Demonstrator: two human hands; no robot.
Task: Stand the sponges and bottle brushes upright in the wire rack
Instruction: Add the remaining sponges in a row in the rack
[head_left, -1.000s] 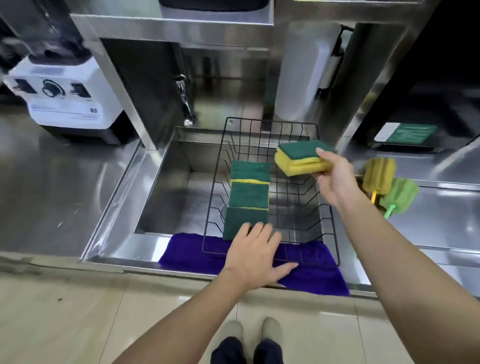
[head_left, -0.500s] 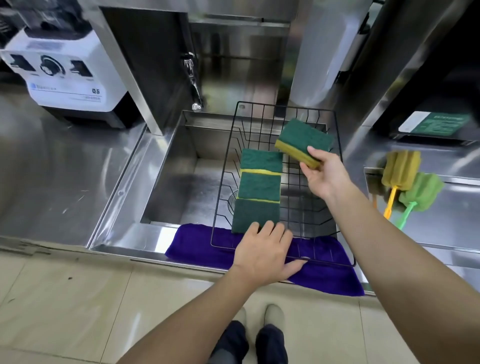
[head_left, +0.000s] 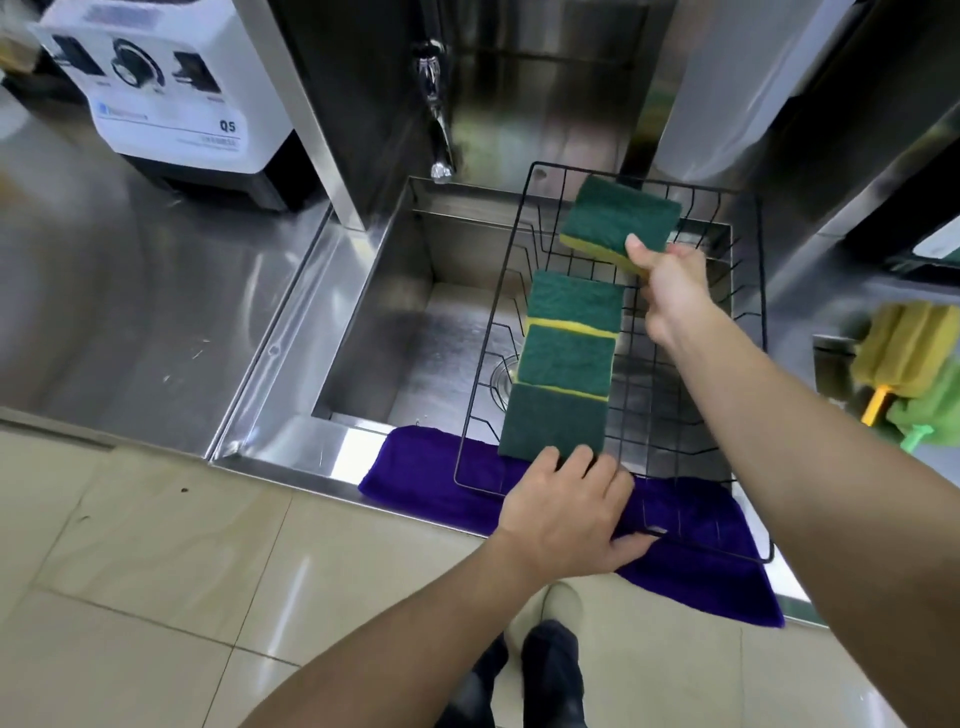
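Observation:
A black wire rack (head_left: 748, 364) sits over the sink on a purple cloth. Three green-and-yellow sponges (head_left: 563, 364) stand in a row along its left side. My right hand (head_left: 670, 283) pinches a fourth green-and-yellow sponge (head_left: 618, 218), tilted, above the rack's far end just behind that row. My left hand (head_left: 569, 512) lies flat on the rack's near rim, fingertips touching the nearest sponge. Two bottle brushes, one with a yellow head (head_left: 898, 348) and one green (head_left: 930, 415), lie on the counter to the right of the rack.
The steel sink (head_left: 395, 332) lies under the rack's left side, with a tap (head_left: 439, 130) behind it. A white blender base (head_left: 166, 88) stands on the left counter. The purple cloth (head_left: 701, 577) hangs over the counter's front edge.
My right hand has carried the sponge from the rack's right side over to the far end of the sponge row and tilted it green side up. My left hand stays on the rim.

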